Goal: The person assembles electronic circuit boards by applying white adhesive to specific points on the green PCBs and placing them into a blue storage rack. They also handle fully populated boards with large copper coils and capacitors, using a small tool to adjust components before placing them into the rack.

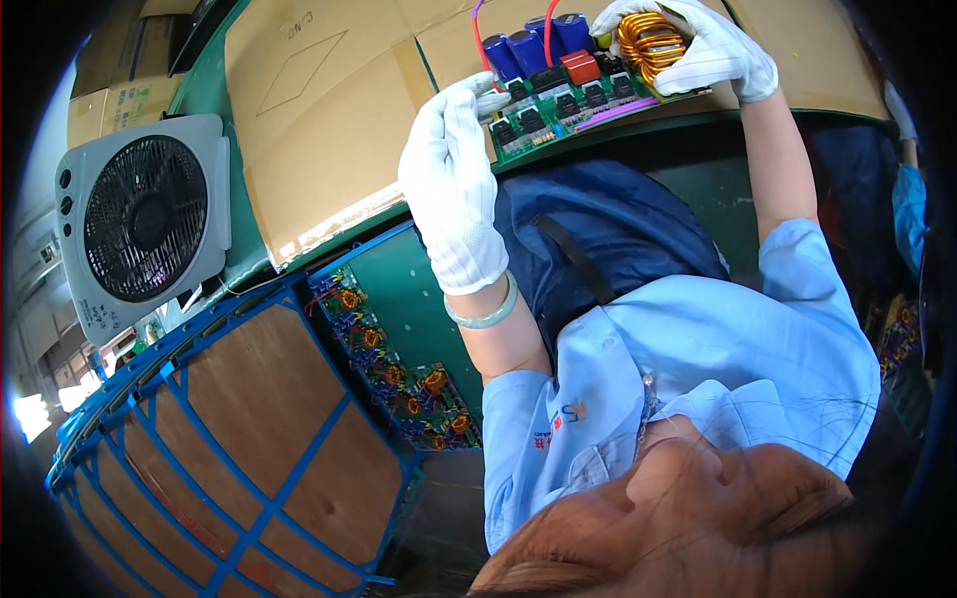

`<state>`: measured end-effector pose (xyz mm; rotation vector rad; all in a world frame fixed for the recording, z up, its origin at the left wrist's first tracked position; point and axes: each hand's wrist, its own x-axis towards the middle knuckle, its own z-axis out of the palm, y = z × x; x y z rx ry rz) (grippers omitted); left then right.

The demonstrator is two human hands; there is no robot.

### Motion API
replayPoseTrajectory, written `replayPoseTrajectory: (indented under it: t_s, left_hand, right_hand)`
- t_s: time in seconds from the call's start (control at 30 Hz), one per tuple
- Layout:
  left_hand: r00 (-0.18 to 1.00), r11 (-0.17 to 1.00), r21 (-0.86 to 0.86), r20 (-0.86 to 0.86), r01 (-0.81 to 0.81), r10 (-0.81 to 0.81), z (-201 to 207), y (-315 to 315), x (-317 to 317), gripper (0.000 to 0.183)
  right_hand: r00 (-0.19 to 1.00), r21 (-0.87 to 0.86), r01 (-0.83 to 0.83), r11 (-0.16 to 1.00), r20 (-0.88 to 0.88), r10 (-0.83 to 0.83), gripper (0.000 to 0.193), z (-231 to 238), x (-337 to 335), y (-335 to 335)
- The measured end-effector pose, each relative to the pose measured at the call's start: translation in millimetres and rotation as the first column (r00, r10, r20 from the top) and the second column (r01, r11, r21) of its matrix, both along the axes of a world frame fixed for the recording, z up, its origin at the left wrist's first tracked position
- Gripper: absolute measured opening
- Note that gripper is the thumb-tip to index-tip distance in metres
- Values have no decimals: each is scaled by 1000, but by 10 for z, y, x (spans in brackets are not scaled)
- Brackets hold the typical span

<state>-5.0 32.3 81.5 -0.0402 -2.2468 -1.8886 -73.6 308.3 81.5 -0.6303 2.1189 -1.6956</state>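
A green circuit board (588,105) with blue capacitors, a red block, black relays and red and purple wires lies at the near edge of the cardboard-covered table. My left hand (454,189), in a white glove with a pale green bangle at the wrist, grips the board's left end. My right hand (698,45), also in a white glove, is closed over a copper wire coil (648,42) at the board's right end. My light blue shirt and dark blue apron fill the space below the board.
Brown cardboard sheets (319,110) cover the green table. A grey box fan (145,219) stands at the left. Below it is a blue frame cart with brown panels (259,429), and a row of circuit boards (399,374) beside it. Another person's blue sleeve (909,204) shows at the right edge.
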Motion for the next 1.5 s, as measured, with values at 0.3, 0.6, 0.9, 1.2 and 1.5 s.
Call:
replayPoseTrajectory:
  t_s: [0.3,0.6,0.9,1.2,1.5]
  left_hand:
    - [998,998,1,4,61,-61,69,-97,71,40]
    - [996,997,9,-55,73,-73,34,-79,29,39]
    - [999,999,-14,-19,51,-51,5,-116,25,38]
    - [995,995,-3,35,97,-97,81,-79,105,38]
    - [977,982,-19,102,188,-185,-23,-62,170,36]
  right_hand:
    - [978,-122,58,991,204,-32,70,24,33,-24]
    - [985,-103,19,994,173,-1,69,15,14,-7]
    - [978,-96,43,994,209,-22,70,25,28,-30]
    - [991,-32,8,999,136,-4,62,186,89,-108]
    - [901,201,-116,973,-391,188,64,-231,42,158]
